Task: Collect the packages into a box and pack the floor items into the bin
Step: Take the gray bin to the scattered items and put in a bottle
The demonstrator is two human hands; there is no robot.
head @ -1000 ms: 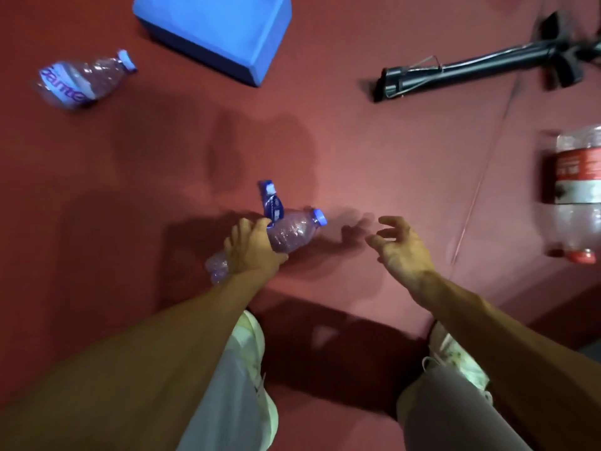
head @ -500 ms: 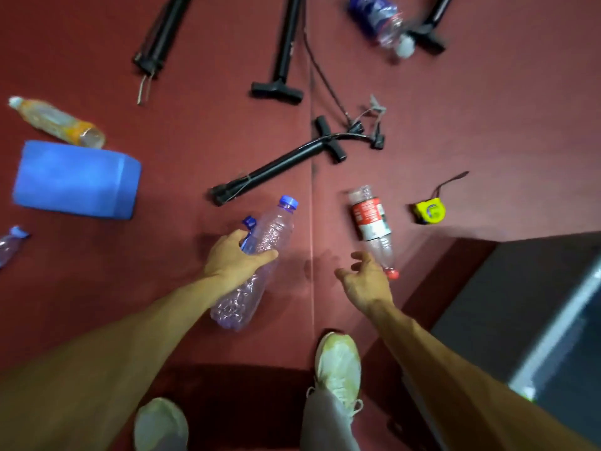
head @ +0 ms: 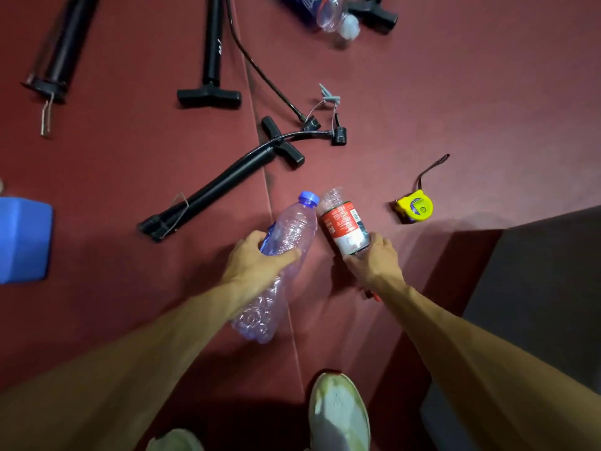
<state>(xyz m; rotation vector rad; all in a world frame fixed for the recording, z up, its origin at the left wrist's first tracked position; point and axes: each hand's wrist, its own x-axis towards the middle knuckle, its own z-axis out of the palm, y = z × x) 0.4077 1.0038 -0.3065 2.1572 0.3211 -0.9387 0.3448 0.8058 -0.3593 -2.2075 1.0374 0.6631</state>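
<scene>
The left hand [head: 257, 258] is curled round the middle of a clear plastic bottle [head: 294, 229]. The bottle is thin-walled, ribbed and crumpled, with its blue cap pointing far. A scrap of blue plastic is pinched against it under the fingers. The right hand [head: 374, 262] grips a red-labelled bottle [head: 344, 222] near its neck. The ribbed clear base of this bottle points far, and a bit of red shows near the wrist. The two bottles lie just beside each other, nearly touching at their far ends. Whether either rests on the floor cannot be told.

The floor [head: 439, 92] is matt dark-red matting, with a straight seam running from far to near between the hands. To the far left of the bottles lies a black hand pump [head: 211, 193], a slim tube with a T-handle and a thin curved hose. Two more black pumps [head: 213, 43] lie farther off. A yellow tape measure [head: 414, 208], squat and rounded with a dark wrist strap, sits to the right, apart from the right hand. A blue foam block [head: 22, 239] with rounded corners is cut by the left edge. A blurred blue-labelled bottle [head: 325, 11] lies at the far edge. At the right stands a dark grey straight-edged container [head: 536, 288], close by the right forearm. Open matting lies between the tape measure and the far bottle.
</scene>
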